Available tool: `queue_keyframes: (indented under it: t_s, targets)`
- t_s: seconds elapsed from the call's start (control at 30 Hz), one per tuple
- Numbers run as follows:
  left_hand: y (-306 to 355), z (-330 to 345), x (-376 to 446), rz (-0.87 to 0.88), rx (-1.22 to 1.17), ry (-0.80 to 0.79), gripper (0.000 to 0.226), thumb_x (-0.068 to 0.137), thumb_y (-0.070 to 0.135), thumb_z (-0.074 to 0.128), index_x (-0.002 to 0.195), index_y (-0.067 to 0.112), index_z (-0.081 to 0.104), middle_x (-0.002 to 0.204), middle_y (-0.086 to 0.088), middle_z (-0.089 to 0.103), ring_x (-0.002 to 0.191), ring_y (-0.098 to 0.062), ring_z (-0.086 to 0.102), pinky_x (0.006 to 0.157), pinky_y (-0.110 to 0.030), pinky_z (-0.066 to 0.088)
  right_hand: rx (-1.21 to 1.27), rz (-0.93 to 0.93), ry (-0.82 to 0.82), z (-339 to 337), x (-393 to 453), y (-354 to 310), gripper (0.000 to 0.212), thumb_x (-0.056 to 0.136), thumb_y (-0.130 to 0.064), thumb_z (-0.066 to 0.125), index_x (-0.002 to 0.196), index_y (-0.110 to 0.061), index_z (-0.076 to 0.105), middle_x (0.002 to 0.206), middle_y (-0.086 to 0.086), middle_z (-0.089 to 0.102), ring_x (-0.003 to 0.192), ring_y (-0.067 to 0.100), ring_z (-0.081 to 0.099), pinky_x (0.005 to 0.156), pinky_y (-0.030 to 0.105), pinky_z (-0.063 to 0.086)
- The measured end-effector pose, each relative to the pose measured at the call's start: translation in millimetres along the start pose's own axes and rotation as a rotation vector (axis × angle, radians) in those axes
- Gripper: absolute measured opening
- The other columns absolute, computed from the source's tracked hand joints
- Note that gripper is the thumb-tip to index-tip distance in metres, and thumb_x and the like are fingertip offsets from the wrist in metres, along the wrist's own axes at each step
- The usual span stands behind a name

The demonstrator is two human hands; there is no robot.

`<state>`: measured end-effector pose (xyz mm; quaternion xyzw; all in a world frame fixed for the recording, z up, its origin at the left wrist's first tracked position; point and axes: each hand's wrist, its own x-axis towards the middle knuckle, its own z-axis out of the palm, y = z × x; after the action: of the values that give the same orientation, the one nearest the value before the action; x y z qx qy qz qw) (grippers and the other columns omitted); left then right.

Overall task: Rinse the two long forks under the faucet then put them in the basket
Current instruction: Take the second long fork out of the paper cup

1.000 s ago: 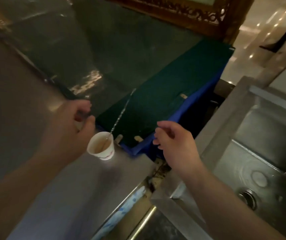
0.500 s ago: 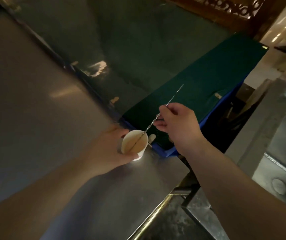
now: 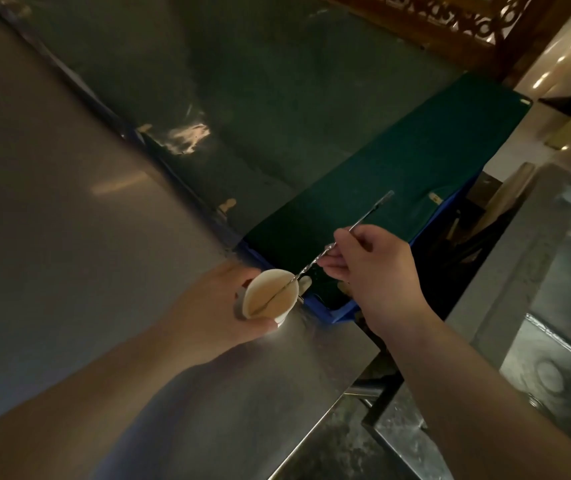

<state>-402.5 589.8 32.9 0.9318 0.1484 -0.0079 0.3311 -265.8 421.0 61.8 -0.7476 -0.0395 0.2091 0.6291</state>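
A long thin metal fork [image 3: 367, 216] with a twisted shaft stands slanted in a small white paper cup [image 3: 270, 296], its lower end inside the cup and its top pointing up to the right. My right hand [image 3: 370, 271] pinches the shaft just above the cup. My left hand [image 3: 218, 306] wraps around the cup's left side on the steel counter [image 3: 69, 237]. Only one fork shows. The sink [image 3: 561, 327] lies at the right edge; no faucet or basket is in view.
A dark green cloth [image 3: 398, 188] covers a blue crate [image 3: 332, 311] just behind the cup. A gap with dark floor separates the counter from the sink. A carved wooden frame [image 3: 450, 19] stands at the back.
My right hand reached left and took hold of the fork's shaft. My left hand moved from beside the cup to grip it. The view swung left, pushing the sink to the edge.
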Motion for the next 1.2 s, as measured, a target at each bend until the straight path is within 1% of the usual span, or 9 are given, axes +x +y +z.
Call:
queue_keyframes:
  t_s: [0.13,0.5,0.63,0.77,0.83,0.9,0.97,1.07,1.2]
  targets:
    - [1,-1,0,0.016,0.010,-0.019,0.055,0.054,0.069,0.065,0.102,0.053,0.044,0.095,0.028,0.048,0.087,0.012,0.049,0.059,-0.009,0.033,0.023,0.005,-0.013,-2,-1,2,0.017,0.098,-0.020,0.058,0.089,-0.013,0.070,0.079,0.006,0.076,0.075,0.014,0.076,0.066,0.021,0.060]
    - [0,2,0,-0.035,0.025,-0.016,0.060,0.051,0.071,0.065,0.105,0.054,0.045,0.095,0.030,0.049,0.091,0.012,0.050,0.061,-0.010,0.035,0.113,0.023,0.010,-13,-12,-4,0.016,0.099,-0.016,0.057,0.094,-0.011,0.070,0.083,0.005,0.076,0.077,0.014,0.076,0.063,0.018,0.059]
    - [1,0,-1,-0.066,0.047,-0.043,0.066,0.052,0.072,0.066,0.111,0.047,0.050,0.097,0.027,0.051,0.086,0.004,0.054,0.064,-0.013,0.040,0.166,0.057,0.054,-25,-19,-9,0.014,0.099,-0.016,0.057,0.094,-0.012,0.070,0.081,0.002,0.077,0.077,0.014,0.076,0.066,0.021,0.061]
    - [17,-6,-3,-0.126,0.086,-0.004,0.093,0.050,0.079,0.058,0.130,0.033,0.042,0.112,0.017,0.046,0.097,-0.008,0.053,0.081,-0.033,0.048,0.331,0.103,0.102,-41,-24,-13,0.017,0.099,-0.012,0.056,0.088,-0.009,0.070,0.078,0.008,0.077,0.079,0.019,0.077,0.068,0.023,0.061]
    - [32,-13,-6,-0.161,-0.042,0.076,0.094,0.058,0.077,0.052,0.137,0.026,0.042,0.117,0.011,0.045,0.098,-0.008,0.052,0.083,-0.029,0.047,0.411,0.099,0.122,-54,-26,-13,0.020,0.099,-0.011,0.056,0.085,-0.007,0.069,0.076,0.009,0.076,0.079,0.022,0.077,0.070,0.025,0.061]
    - [50,-18,-8,-0.183,-0.227,0.165,0.062,0.075,0.060,0.055,0.127,0.026,0.052,0.111,0.007,0.055,0.093,-0.004,0.055,0.072,-0.014,0.042,0.507,0.106,0.148,-70,-29,-14,0.019,0.099,-0.009,0.056,0.086,-0.004,0.069,0.078,0.013,0.076,0.081,0.025,0.077,0.072,0.027,0.061]
    - [73,-20,-6,-0.251,-0.361,0.228,0.025,0.093,0.035,0.052,0.115,0.028,0.061,0.105,0.009,0.065,0.093,-0.004,0.060,0.071,-0.015,0.042,0.601,0.115,0.180,-89,-33,-15,0.018,0.098,-0.008,0.056,0.087,-0.001,0.068,0.082,0.018,0.075,0.083,0.027,0.076,0.072,0.027,0.060]
    - [118,-8,5,-0.374,-0.671,0.203,0.024,0.096,0.011,0.047,0.098,0.018,0.070,0.096,-0.001,0.074,0.085,-0.015,0.067,0.081,-0.031,0.048,0.680,0.089,0.256,-129,-41,-13,0.020,0.098,-0.006,0.057,0.082,0.000,0.068,0.083,0.022,0.075,0.081,0.025,0.077,0.070,0.025,0.060]
    - [183,25,24,-0.501,-0.973,-0.003,0.027,0.093,0.005,0.043,0.087,0.009,0.068,0.085,-0.012,0.075,0.069,-0.017,0.067,0.072,-0.029,0.046,0.682,0.017,0.349,-191,-57,-10,0.015,0.097,-0.003,0.057,0.086,0.002,0.066,0.079,0.017,0.075,0.082,0.021,0.076,0.070,0.025,0.060]
